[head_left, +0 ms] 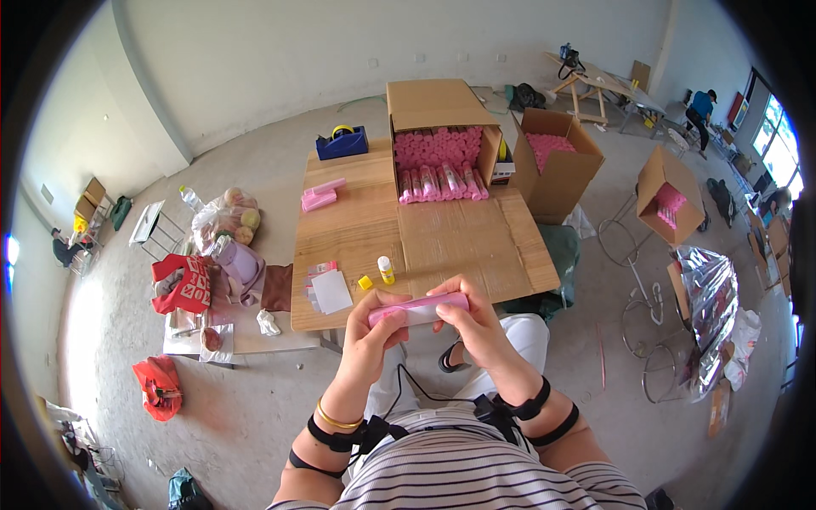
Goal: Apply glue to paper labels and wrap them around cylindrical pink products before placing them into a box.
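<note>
A pink roll [422, 309] with a white paper band round its middle lies level between my two hands, above the table's near edge. My left hand [379, 326] closes on its left end, thumb pressed on the side. On the right end, the fingers of my right hand [473, 318] wrap behind while the thumb rests near the white band. Just beyond my hands, a glue stick [386, 271] stands upright beside its yellow cap [365, 282]. White paper slips [332, 291] lie left of the cap. Farther back on the wooden table [353, 235] are loose pink rolls [320, 197].
An open cardboard box [444, 104] packed with pink rolls sits at the table's far side, beside a blue tape dispenser [342, 146]. More cardboard boxes [568, 174] stand to the right. A bench [293, 338] with bags adjoins the left. Other people are far off.
</note>
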Tool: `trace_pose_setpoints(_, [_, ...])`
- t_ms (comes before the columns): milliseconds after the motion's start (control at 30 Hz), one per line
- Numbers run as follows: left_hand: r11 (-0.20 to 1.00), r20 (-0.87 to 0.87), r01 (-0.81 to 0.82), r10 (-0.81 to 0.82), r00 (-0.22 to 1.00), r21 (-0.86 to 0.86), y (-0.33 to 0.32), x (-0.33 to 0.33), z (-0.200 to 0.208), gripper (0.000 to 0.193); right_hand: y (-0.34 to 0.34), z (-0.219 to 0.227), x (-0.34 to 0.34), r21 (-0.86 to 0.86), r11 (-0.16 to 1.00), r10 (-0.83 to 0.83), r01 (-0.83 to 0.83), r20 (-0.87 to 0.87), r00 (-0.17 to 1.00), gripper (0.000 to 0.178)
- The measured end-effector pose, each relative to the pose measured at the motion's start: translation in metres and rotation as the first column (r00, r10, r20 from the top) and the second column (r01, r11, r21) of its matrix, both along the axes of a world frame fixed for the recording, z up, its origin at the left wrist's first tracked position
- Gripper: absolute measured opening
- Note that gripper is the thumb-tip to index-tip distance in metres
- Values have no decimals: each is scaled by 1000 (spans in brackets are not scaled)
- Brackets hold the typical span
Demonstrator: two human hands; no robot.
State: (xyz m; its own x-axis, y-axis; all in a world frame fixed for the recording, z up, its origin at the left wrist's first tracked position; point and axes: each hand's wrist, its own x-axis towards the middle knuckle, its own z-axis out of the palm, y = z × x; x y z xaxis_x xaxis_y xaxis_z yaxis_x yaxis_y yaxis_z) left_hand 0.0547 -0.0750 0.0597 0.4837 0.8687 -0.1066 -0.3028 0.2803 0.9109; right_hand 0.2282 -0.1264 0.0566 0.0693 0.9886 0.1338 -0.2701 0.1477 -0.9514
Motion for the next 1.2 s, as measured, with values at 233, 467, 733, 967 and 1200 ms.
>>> trace_pose_setpoints(233, [987, 14, -20, 18, 1000, 162, -5, 1, -2, 16, 1, -1, -1, -12, 1000, 3, -3, -29, 1000, 15])
trace_pose_setpoints(467, [994, 65, 22, -29, 997, 110, -1, -3, -4, 14, -1, 1, -4, 52, 999, 9, -10, 18, 1000, 14])
trace_pose_setpoints(733, [989, 83, -9, -3, 997, 149, 1, -1, 9, 9, -4, 7, -1, 75, 988, 131, -134, 39, 991, 16])
trace_pose_setpoints(967, [986, 104, -28, 11, 995, 166, 1, -4, 5, 7, -7, 10, 0, 75, 981, 176, -181, 72, 982, 20])
trace_pose_setpoints(1200, [990, 100, -26, 11, 995, 141, 0, -2, 2, 10, -7, 10, -1, 77, 985, 151, -156, 63, 986, 17])
